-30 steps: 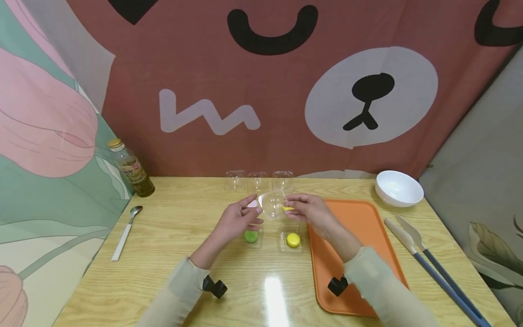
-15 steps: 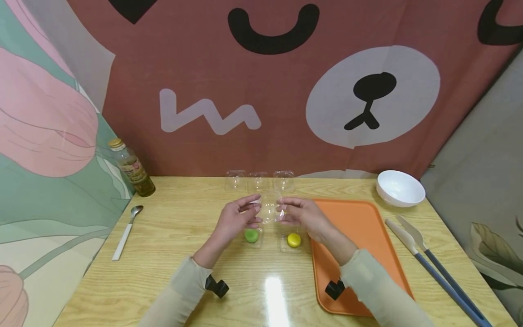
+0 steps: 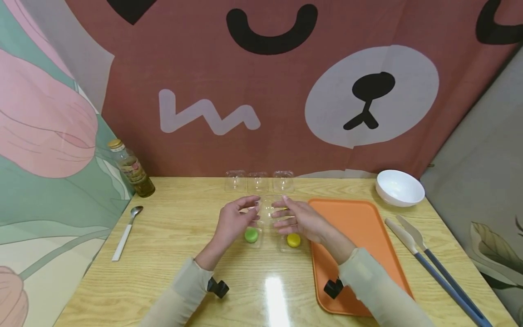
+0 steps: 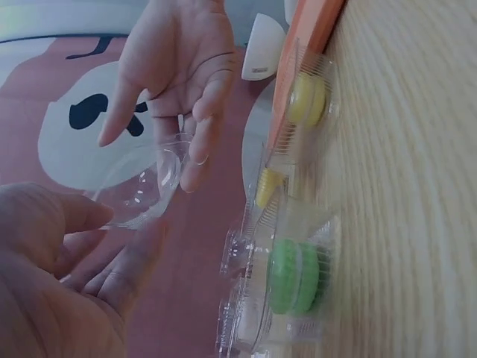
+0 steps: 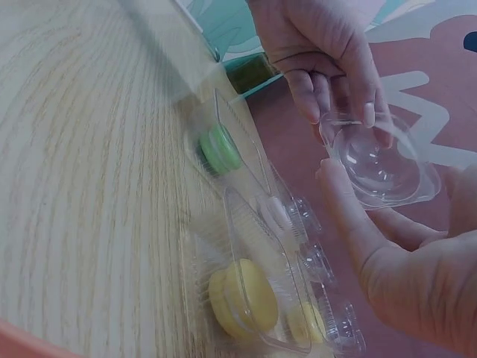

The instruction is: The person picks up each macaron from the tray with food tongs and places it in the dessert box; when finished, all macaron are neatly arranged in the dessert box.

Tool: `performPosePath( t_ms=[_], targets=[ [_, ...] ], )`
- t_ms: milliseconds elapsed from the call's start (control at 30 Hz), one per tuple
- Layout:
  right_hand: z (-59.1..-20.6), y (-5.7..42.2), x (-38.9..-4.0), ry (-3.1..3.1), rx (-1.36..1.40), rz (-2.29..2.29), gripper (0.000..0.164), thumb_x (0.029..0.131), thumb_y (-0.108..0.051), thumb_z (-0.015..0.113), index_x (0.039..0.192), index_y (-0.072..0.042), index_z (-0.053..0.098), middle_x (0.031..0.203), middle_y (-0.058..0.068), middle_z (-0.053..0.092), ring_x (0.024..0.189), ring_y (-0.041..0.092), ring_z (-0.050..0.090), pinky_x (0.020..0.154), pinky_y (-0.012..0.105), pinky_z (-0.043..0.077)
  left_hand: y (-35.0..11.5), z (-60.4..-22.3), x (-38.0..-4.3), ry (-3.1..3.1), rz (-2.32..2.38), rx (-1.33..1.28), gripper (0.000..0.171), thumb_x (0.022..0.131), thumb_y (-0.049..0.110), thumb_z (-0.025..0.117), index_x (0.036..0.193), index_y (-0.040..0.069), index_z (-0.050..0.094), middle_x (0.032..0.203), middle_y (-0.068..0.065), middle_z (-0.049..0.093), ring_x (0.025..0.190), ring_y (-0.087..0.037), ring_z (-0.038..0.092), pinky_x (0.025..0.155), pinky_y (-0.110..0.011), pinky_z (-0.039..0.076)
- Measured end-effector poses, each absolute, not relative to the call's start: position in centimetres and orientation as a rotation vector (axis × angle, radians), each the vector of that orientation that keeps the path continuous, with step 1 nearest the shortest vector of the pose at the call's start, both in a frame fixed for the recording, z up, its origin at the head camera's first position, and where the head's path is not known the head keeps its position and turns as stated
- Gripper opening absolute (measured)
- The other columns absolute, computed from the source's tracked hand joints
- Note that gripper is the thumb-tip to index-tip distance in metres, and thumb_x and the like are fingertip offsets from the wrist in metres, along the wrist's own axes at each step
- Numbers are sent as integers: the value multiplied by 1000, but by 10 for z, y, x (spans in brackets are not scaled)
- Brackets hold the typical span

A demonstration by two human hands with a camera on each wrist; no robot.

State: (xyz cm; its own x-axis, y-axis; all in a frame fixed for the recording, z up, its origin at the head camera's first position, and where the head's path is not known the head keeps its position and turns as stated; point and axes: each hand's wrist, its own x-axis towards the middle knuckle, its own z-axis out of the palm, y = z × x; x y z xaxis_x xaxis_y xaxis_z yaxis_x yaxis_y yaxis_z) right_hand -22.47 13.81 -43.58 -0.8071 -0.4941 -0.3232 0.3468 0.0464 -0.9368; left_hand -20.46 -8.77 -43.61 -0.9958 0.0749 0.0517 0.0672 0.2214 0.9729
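My left hand (image 3: 234, 222) pinches a clear plastic domed lid (image 5: 376, 164) by its rim, thumb on one face and fingers on the other. On the lid's right side, my right hand (image 3: 302, 220) has its fingers spread and its thumb lifted off, the fingertips close by the rim. Beneath the hands, a green macaron (image 3: 251, 235) and a yellow macaron (image 3: 293, 240) sit in clear plastic trays. Behind these, a second yellow macaron (image 5: 305, 322) and a pale pink one (image 5: 274, 212) show in the right wrist view, mostly hidden by the hands in the head view.
Several clear domed lids (image 3: 258, 182) line the table's back edge. An orange tray (image 3: 351, 254) lies at right, beside a white bowl (image 3: 399, 188) and blue-handled tongs (image 3: 441, 277). A spoon (image 3: 126, 234) and an oil bottle (image 3: 132, 170) are at left.
The lid has come slightly left and down between the hands. My right hand has loosened from its edge and spread its fingers, while my left hand keeps its pinch.
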Motion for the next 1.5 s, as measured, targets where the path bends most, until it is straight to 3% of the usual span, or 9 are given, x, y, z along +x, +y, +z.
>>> performPosePath(
  t_ms=[200, 333, 500, 633, 800, 967, 1167, 1367, 1500],
  targets=[
    [-435, 138, -225, 1739, -146, -1823, 84, 100, -66, 44, 150, 2, 45, 135, 19, 60, 123, 42, 63, 92, 40, 61, -87, -436, -201, 2594, 1873, 260, 29, 94, 11, 71, 123, 12, 74, 121, -16, 74, 85, -37, 77, 64, -28, 63],
    [-435, 139, -225, 1741, -179, -1814, 81, 100, -62, 47, 150, 2, 44, 141, 23, 56, 125, 43, 62, 93, 41, 60, -89, -437, -199, 2674, 1784, 291, 28, 93, 14, 73, 121, 16, 75, 120, -10, 75, 85, -31, 78, 64, -28, 63],
    [-432, 141, -225, 1747, -247, -1820, 71, 103, -55, 49, 151, -2, 44, 151, 26, 47, 127, 40, 61, 102, 46, 55, -93, -434, -198, 2670, 1674, 334, 41, 92, 26, 76, 131, 20, 68, 130, -9, 70, 107, -28, 74, 85, -35, 63],
    [-430, 141, -224, 1803, -288, -1845, 64, 105, -51, 49, 149, -5, 48, 150, 26, 49, 119, 31, 67, 106, 51, 51, -98, -431, -199, 2671, 1609, 370, 55, 94, 39, 72, 143, 18, 58, 140, -9, 64, 123, -29, 66, 103, -41, 55],
    [-430, 139, -222, 1935, -341, -1846, 59, 104, -50, 52, 147, -10, 51, 147, 21, 54, 122, 36, 65, 102, 44, 56, -106, -427, -203, 2605, 1611, 360, 56, 100, 43, 63, 149, 18, 51, 139, -12, 64, 124, -28, 65, 104, -43, 54],
    [-429, 134, -219, 2071, -431, -1843, 57, 103, -45, 56, 148, -10, 51, 148, 16, 55, 125, 45, 60, 98, 41, 58, -111, -423, -205, 2379, 1653, 316, 62, 102, 48, 56, 152, 14, 46, 140, -17, 63, 127, -35, 62, 107, -47, 52],
    [-428, 130, -215, 2210, -584, -1788, 50, 104, -37, 58, 147, -12, 52, 145, 10, 59, 120, 35, 66, 96, 36, 59, -117, -422, -207, 2152, 1698, 299, 68, 100, 50, 59, 154, 12, 43, 145, -25, 56, 130, -41, 59, 111, -52, 47],
    [-429, 130, -212, 2257, -666, -1722, 49, 102, -28, 63, 148, -15, 52, 150, 5, 55, 131, 28, 61, 102, 35, 56, -122, -423, -205, 2160, 1634, 376, 69, 101, 47, 60, 156, 11, 39, 155, -18, 48, 136, -36, 55, 114, -47, 46],
    [-431, 130, -211, 2269, -702, -1706, 51, 100, -24, 65, 149, -16, 51, 151, 4, 54, 137, 30, 55, 103, 30, 54, -125, -423, -204, 2226, 1591, 407, 68, 99, 39, 66, 156, 13, 41, 155, -10, 50, 138, -29, 54, 114, -45, 45]
  ],
)
